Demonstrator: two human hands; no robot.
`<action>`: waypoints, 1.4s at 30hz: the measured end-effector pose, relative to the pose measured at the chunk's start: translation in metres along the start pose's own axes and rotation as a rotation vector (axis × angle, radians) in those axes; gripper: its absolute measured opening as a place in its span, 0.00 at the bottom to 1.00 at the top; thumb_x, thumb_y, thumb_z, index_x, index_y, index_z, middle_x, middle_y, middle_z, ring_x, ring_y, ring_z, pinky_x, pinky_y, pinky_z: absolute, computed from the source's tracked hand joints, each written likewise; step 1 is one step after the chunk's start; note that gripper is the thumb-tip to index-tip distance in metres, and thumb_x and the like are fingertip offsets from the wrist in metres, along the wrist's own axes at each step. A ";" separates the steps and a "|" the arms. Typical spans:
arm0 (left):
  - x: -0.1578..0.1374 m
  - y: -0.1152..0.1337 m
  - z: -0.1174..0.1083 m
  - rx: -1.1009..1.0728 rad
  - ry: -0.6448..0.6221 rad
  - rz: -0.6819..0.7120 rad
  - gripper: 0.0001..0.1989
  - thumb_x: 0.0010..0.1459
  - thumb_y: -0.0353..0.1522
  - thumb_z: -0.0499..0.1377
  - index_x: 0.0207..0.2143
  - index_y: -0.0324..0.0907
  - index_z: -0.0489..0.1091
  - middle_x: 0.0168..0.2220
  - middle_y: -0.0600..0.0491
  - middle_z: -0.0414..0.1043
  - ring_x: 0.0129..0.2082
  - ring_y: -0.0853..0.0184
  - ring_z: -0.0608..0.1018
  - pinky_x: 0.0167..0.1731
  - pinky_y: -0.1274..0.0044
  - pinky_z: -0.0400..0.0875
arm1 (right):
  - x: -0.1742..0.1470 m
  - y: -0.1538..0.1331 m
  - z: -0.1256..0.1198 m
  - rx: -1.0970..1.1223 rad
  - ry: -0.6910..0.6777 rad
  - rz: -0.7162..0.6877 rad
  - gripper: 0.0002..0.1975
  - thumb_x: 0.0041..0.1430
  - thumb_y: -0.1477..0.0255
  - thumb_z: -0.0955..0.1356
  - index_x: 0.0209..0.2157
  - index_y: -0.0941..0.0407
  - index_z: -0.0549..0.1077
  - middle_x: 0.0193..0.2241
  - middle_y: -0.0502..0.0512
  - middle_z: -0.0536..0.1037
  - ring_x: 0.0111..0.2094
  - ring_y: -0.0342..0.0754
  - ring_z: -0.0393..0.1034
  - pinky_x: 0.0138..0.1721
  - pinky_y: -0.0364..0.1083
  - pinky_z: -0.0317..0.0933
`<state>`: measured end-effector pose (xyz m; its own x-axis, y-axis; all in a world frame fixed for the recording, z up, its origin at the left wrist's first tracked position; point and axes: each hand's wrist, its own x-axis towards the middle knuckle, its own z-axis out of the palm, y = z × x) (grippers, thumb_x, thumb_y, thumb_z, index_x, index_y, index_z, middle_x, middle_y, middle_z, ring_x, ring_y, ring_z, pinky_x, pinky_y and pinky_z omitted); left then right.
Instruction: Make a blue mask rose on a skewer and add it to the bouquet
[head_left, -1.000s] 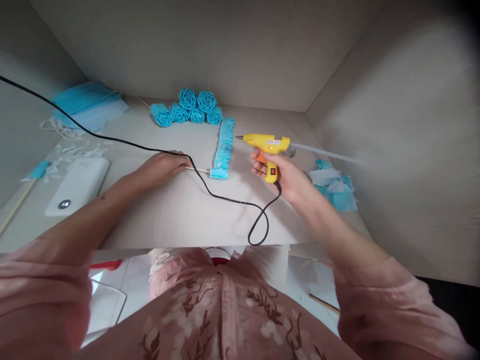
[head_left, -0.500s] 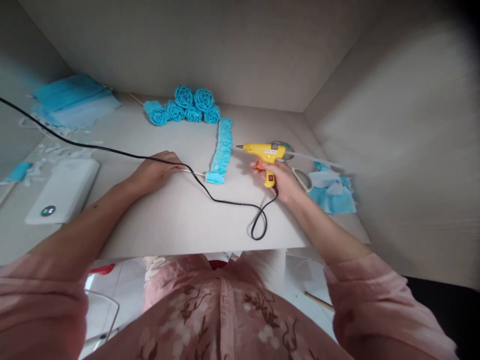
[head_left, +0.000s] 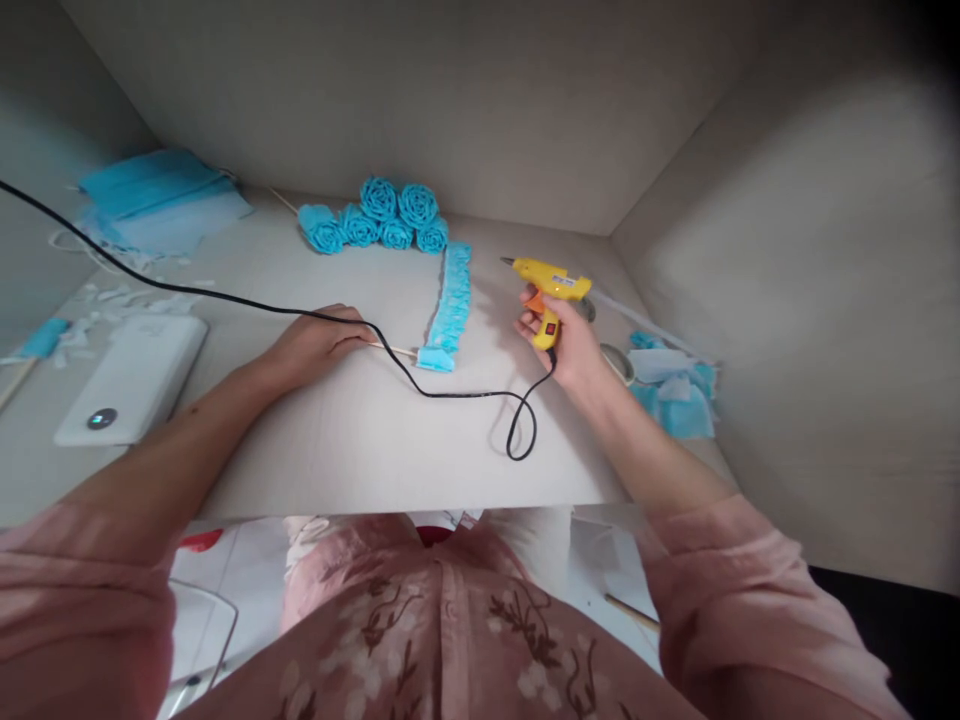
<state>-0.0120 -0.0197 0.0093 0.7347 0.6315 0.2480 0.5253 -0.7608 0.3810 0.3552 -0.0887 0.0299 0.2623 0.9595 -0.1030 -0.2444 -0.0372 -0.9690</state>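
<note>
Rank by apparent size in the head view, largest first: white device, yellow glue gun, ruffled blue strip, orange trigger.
1. White device
2. Yellow glue gun and ruffled blue strip: too alike to rank
3. Orange trigger

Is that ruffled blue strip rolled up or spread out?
Spread out: the ruffled blue strip lies lengthwise on the table, its near end at the stick held by the left hand.

Glue gun (yellow), ruffled blue strip
</note>
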 end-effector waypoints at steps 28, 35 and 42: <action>-0.003 0.007 -0.008 -0.188 -0.019 -0.075 0.23 0.71 0.47 0.51 0.42 0.48 0.83 0.42 0.47 0.80 0.42 0.62 0.80 0.45 0.75 0.73 | -0.035 -0.002 -0.001 -0.508 -0.387 -0.053 0.21 0.56 0.46 0.74 0.28 0.51 0.80 0.31 0.54 0.82 0.30 0.49 0.73 0.36 0.49 0.68; -0.006 0.008 -0.007 -0.263 -0.065 -0.051 0.21 0.71 0.46 0.53 0.43 0.47 0.83 0.39 0.47 0.79 0.39 0.63 0.80 0.40 0.76 0.71 | -0.034 0.000 -0.002 -0.568 -0.389 -0.071 0.25 0.56 0.44 0.73 0.28 0.54 0.81 0.25 0.53 0.78 0.26 0.45 0.67 0.27 0.45 0.57; -0.006 0.013 -0.008 -0.300 -0.011 0.005 0.23 0.71 0.47 0.55 0.42 0.41 0.84 0.37 0.47 0.78 0.37 0.65 0.79 0.36 0.76 0.70 | -0.031 0.000 -0.012 -0.594 -0.473 -0.102 0.25 0.62 0.46 0.70 0.30 0.54 0.81 0.27 0.53 0.77 0.27 0.45 0.66 0.28 0.45 0.57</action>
<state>-0.0134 -0.0320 0.0198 0.7426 0.6248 0.2411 0.3728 -0.6848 0.6262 0.3580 -0.1216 0.0304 -0.2039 0.9786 -0.0288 0.3374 0.0426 -0.9404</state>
